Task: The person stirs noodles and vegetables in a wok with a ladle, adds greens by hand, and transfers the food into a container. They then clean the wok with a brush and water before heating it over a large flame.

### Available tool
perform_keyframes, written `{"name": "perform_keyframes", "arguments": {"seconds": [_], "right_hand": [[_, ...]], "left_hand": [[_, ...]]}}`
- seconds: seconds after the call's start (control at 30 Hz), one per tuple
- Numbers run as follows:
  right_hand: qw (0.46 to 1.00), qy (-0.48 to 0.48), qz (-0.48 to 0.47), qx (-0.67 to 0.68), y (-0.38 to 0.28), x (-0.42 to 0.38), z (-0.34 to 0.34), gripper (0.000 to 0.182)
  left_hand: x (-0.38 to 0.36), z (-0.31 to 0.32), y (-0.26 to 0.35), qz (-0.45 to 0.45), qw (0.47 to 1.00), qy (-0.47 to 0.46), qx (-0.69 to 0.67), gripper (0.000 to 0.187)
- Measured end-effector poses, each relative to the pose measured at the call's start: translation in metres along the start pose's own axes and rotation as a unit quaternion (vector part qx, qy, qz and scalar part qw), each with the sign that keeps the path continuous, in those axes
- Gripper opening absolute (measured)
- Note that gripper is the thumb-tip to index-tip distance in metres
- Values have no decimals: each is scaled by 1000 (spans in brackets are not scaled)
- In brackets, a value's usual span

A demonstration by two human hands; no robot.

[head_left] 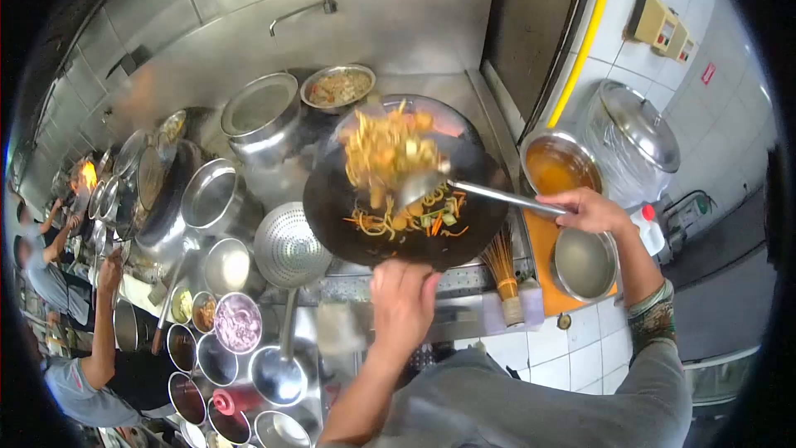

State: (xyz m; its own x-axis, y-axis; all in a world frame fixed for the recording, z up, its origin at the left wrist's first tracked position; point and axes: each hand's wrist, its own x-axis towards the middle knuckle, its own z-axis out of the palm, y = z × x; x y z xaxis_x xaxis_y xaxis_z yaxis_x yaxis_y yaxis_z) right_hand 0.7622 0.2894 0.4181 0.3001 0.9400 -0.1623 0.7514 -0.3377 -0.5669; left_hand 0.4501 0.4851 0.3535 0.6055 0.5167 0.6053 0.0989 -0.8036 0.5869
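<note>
Noodles with vegetables (385, 149) are in the air above a dark wok (332, 216), slightly blurred, and more of them lie inside it. At the wok's near rim, my left hand (404, 294) is closed round its edge or handle; the grip itself is partly hidden. My right hand (589, 211) is wrapped round the end of a long metal ladle (514, 199), whose bowl reaches over the middle of the wok among the noodles. Just right of the wok, a bamboo brush (502, 270) stands near the stove's front edge.
A perforated strainer (292, 245) lies left of the wok. Bowls of orange liquid (560, 168) and cloudy liquid (584, 261) stand at the right. Behind is a bowl of food (337, 87). Ingredient containers (238, 323) fill the lower left. Co-workers (91, 365) stand at the far left, near a flame.
</note>
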Motion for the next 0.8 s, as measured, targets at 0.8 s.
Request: {"name": "perform_keyframes", "arguments": {"seconds": [0.8], "right_hand": [[984,110,-19,-139,-11,13,24,54]], "left_hand": [[-72,31,-39,-7,998,-58,33,12]]}}
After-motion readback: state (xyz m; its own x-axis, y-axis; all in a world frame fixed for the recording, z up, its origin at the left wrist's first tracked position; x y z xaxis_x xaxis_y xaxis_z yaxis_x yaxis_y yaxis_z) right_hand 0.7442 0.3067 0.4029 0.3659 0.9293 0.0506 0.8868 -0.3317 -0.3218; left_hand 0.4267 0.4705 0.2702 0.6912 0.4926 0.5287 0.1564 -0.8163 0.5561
